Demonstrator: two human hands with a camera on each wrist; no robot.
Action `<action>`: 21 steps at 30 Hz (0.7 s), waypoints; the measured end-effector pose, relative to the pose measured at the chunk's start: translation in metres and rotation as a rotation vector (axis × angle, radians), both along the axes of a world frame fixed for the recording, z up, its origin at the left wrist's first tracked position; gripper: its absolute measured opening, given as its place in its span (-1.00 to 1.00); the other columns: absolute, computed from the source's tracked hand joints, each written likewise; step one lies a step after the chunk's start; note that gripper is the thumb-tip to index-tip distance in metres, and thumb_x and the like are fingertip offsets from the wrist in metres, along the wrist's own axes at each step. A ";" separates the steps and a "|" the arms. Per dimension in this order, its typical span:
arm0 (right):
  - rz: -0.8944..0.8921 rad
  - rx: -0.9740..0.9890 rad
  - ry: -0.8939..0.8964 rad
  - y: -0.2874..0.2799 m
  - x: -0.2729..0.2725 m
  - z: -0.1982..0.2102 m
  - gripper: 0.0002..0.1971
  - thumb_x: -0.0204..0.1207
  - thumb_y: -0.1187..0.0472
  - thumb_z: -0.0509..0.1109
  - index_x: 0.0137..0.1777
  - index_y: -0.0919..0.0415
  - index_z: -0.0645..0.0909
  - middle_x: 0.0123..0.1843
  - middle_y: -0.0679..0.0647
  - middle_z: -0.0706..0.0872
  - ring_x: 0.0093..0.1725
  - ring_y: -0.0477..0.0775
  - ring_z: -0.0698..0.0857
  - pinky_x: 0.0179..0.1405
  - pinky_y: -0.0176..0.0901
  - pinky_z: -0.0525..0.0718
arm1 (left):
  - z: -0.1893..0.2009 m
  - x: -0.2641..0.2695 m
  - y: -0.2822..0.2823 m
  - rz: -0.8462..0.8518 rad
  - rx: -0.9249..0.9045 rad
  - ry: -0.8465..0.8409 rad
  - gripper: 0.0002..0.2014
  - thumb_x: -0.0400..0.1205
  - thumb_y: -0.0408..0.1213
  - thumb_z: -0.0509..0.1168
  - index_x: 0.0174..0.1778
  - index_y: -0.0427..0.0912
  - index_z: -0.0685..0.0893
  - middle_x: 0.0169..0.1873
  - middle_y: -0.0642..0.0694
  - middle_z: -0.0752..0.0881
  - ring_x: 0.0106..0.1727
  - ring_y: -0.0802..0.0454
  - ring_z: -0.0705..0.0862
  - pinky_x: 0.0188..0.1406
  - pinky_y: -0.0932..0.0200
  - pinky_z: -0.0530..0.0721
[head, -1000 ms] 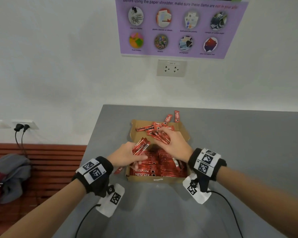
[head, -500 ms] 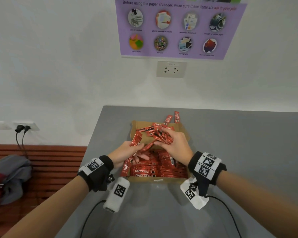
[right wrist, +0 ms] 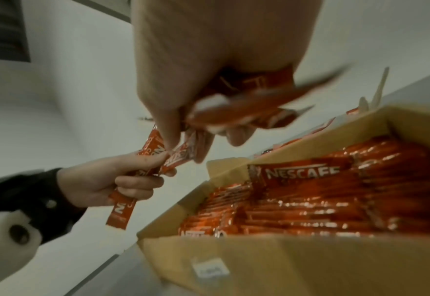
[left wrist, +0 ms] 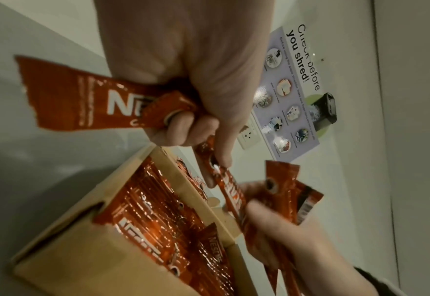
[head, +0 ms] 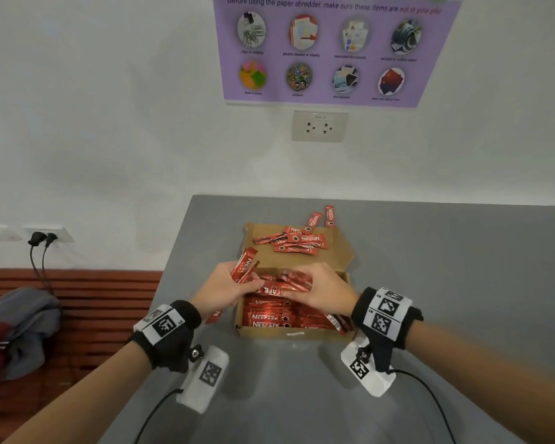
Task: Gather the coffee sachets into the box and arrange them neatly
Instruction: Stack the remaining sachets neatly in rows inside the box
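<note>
An open cardboard box (head: 293, 334) on the grey table holds rows of red Nescafe sachets (head: 269, 318). More loose sachets (head: 297, 241) lie on its rear flap, and two sachets (head: 321, 217) lie just beyond it. My left hand (head: 228, 286) grips a few sachets (head: 245, 267) upright above the box's left edge; in the left wrist view its fingers (left wrist: 183, 128) curl round them. My right hand (head: 321, 288) holds a bundle of sachets (head: 289, 282) over the box, blurred in the right wrist view (right wrist: 236, 112). The two hands meet over the box.
The table (head: 446, 267) backs onto a white wall with a socket (head: 319, 126) and a purple poster (head: 330, 49). Its left edge drops to a red slatted bench with grey clothing (head: 16, 328). Cables run back from both wrists.
My right hand has drawn back from the rear flap with a bundle of sachets to above the box. My left hand has turned its sachets upright and met the right hand.
</note>
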State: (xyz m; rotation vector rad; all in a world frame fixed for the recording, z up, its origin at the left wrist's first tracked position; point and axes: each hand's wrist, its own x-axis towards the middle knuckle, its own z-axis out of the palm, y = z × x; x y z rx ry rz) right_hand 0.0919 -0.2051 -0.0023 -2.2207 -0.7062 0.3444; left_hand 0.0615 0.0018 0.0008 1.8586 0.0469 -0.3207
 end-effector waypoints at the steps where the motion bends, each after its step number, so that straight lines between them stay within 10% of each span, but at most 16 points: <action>1: 0.023 -0.038 0.030 0.002 -0.001 -0.002 -0.89 0.46 0.13 0.49 -0.16 0.13 0.63 -0.29 -0.14 0.67 -0.42 -0.31 0.61 -0.40 -0.45 0.56 | 0.001 -0.002 -0.001 -0.024 -0.002 0.000 -0.88 0.56 -0.38 0.38 -0.17 -0.35 0.59 -0.57 0.09 0.64 -0.67 0.30 0.53 -0.66 0.46 0.41; 11: 0.104 -0.091 -0.041 0.012 0.005 0.003 -0.84 0.41 0.12 0.54 -0.10 0.18 0.69 -0.18 -0.03 0.77 -0.26 -0.14 0.70 -0.22 -0.26 0.66 | -0.001 0.002 0.006 -0.240 0.194 -0.012 -0.82 0.36 -0.26 0.58 -0.19 -0.07 0.74 -0.22 0.04 0.81 -0.17 0.21 0.77 -0.11 0.33 0.69; 17: -0.259 0.118 -0.240 0.011 0.010 0.009 -0.59 0.43 0.07 0.51 0.26 0.15 0.60 -0.05 -0.26 0.64 -0.17 -0.38 0.61 -0.14 -0.60 0.53 | -0.011 0.004 -0.003 0.215 -0.109 -0.094 -0.86 0.40 -0.29 0.53 -0.20 -0.24 0.76 -0.23 -0.14 0.81 -0.22 -0.01 0.78 -0.12 0.06 0.70; 21: -0.169 0.158 -0.157 0.019 0.003 0.006 -0.71 0.48 0.08 0.47 0.15 0.19 0.67 -0.14 -0.18 0.72 -0.23 -0.37 0.65 -0.21 -0.53 0.55 | -0.003 0.000 -0.019 0.275 -0.316 -0.100 -0.82 0.46 -0.32 0.46 -0.10 -0.33 0.72 -0.22 -0.17 0.81 -0.20 -0.03 0.79 -0.14 0.11 0.72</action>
